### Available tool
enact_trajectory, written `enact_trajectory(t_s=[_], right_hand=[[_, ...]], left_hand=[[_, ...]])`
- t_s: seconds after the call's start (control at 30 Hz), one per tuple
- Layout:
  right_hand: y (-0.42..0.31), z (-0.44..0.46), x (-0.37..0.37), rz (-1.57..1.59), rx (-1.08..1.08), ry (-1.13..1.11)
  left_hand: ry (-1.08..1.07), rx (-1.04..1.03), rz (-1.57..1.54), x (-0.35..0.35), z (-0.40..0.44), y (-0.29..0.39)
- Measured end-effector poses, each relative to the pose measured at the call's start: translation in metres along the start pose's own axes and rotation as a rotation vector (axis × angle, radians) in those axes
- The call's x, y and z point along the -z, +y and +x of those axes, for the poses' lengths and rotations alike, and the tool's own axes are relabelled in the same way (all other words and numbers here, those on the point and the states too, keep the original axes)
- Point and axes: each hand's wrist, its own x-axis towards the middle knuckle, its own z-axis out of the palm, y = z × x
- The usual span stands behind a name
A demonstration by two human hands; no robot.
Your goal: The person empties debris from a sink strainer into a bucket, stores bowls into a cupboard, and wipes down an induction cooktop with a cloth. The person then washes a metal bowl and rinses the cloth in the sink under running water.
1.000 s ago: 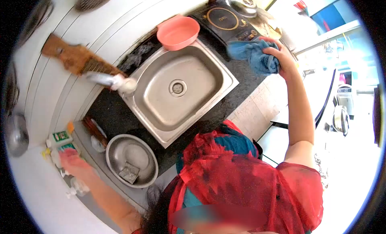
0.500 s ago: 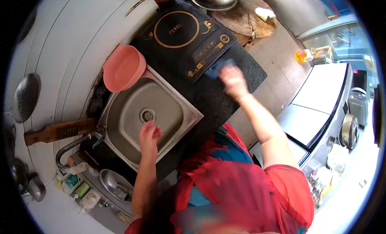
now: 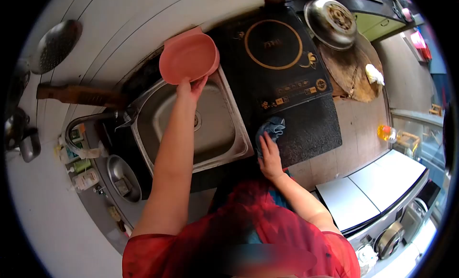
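Observation:
My left hand (image 3: 191, 88) grips the near rim of a pink basin (image 3: 189, 58), fingers closed on its edge. The basin stands at the back corner of the steel sink (image 3: 217, 130), against the wall. With my right hand (image 3: 270, 158) I press a crumpled blue cloth (image 3: 272, 130) onto the black counter (image 3: 311, 130), just right of the sink. The cloth is partly under my fingers. Behind it lies the black induction cooktop (image 3: 273, 44).
A steel lid (image 3: 330, 23) rests by a round wooden board (image 3: 356, 63) with a white crumpled item (image 3: 374, 75). A steel bowl (image 3: 123, 178) and bottles (image 3: 85, 179) are at the left. The faucet (image 3: 76, 122) arches near a wooden board (image 3: 79, 95).
My left hand has moved from over the sink to the pink basin and taken hold of its rim. My right hand has brought the cloth from beside the cooktop nearer the sink's right edge.

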Motion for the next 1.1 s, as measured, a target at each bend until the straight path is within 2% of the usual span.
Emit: enact_trajectory(t_s=[0.1, 0.2, 0.37, 0.53, 0.63, 0.67, 0.77, 0.8, 0.83, 0.87, 0.97, 1.1], right_hand=[[-0.019, 0.054, -0.026, -0.086, 0.079, -0.025], [-0.017, 0.107, -0.049, -0.149, 0.057, 0.048], [-0.026, 0.234, -0.072, -0.148, 0.065, 0.174], [-0.009, 0.362, -0.108, -0.272, 0.18, 0.374], [-0.031, 0.392, -0.116, -0.231, 0.153, 0.351], [-0.046, 0.393, -0.125, -0.16, 0.202, 0.403], [-0.083, 0.386, -0.171, -0.023, 0.341, 0.345], [-0.09, 0.379, -0.193, -0.031, 0.345, 0.235], [-0.098, 0.376, -0.207, -0.023, 0.321, 0.013], [-0.104, 0.373, -0.217, -0.06, 0.377, -0.082], [-0.104, 0.385, -0.23, -0.135, 0.759, -0.078], [-0.099, 0.39, -0.199, -0.352, 0.721, -0.096]], left_hand=[[-0.004, -0.051, 0.13, 0.005, -0.032, 0.018], [-0.068, -0.069, 0.214, 0.063, -0.086, 0.029], [0.075, -0.072, 0.223, 0.159, -0.162, 0.04], [0.233, -0.106, 0.161, 0.203, -0.197, 0.052], [0.262, -0.14, 0.125, 0.219, -0.2, 0.053], [0.282, -0.161, 0.103, 0.212, -0.201, 0.053], [0.322, -0.204, 0.073, 0.205, -0.203, 0.057], [0.326, -0.208, 0.074, 0.205, -0.202, 0.058], [0.303, -0.219, 0.087, 0.206, -0.201, 0.058], [0.28, -0.231, 0.096, 0.206, -0.2, 0.058], [0.231, -0.233, 0.072, 0.208, -0.189, 0.054], [0.226, -0.179, 0.092, 0.194, -0.177, 0.055]])
